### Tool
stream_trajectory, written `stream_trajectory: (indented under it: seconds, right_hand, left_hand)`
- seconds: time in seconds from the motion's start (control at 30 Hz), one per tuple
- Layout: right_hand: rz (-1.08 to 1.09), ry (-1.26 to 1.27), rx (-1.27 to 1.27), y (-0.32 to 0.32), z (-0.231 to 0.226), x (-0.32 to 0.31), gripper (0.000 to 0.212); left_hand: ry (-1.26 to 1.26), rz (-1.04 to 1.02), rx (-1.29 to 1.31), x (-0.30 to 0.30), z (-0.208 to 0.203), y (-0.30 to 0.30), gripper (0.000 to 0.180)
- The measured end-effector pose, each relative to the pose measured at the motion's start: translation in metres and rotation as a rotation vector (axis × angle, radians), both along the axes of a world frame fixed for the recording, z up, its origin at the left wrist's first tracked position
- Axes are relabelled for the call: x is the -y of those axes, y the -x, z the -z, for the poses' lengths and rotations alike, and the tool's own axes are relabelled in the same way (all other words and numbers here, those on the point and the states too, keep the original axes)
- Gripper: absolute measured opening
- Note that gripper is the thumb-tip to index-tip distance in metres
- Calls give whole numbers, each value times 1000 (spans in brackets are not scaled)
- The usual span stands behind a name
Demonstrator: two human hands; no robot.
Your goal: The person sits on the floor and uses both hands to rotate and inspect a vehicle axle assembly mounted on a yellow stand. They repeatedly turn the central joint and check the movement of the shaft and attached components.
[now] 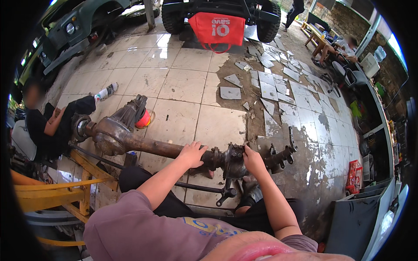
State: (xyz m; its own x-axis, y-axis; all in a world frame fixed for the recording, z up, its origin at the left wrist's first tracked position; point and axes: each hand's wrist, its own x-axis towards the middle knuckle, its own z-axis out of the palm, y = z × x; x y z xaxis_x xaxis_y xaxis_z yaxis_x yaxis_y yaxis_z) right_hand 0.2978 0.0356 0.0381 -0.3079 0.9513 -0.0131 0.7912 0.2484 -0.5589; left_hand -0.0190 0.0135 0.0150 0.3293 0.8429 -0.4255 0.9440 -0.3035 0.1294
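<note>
A long, rusty vehicle axle [152, 144] lies across in front of me, its bulky differential housing [110, 132] at the left. My left hand [192, 155] rests on the axle tube, its fingers laid over the metal and slightly apart. At the axle's right end, my right hand [254, 161] grips the side of the dark, greasy steering knuckle [234, 162]; some of its fingers are hidden. Below the tube runs a thin steering rod [198, 187] with a joint at its right end. A bracketed arm [285, 155] sticks out past the knuckle.
A person [39, 122] sits at the left, near a yellow frame [56, 191]. Behind the axle stands a red-and-yellow container [143, 119]. Broken tiles [267, 85] litter the floor. A vehicle with a red bag [217, 30] is ahead; a red crate [354, 176] stands right.
</note>
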Motion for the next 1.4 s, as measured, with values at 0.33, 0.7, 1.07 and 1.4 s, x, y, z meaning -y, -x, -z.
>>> stream_trajectory:
  seconds: [0.33, 0.7, 1.07, 1.4]
  right_hand:
    - [-81, -103, 74, -39, 41, -1, 35]
    - [34, 79, 438, -7, -6, -7, 25]
    - [-71, 21, 325, 1, -26, 6, 13]
    - [-79, -12, 297, -6, -8, 0, 13]
  left_hand:
    - [-27, 25, -46, -3, 6, -3, 88]
    - [-9, -13, 16, 0, 1, -3, 87]
    - [6, -24, 3, -1, -2, -3, 88]
    - [-14, -21, 10, 1, 1, -1, 90]
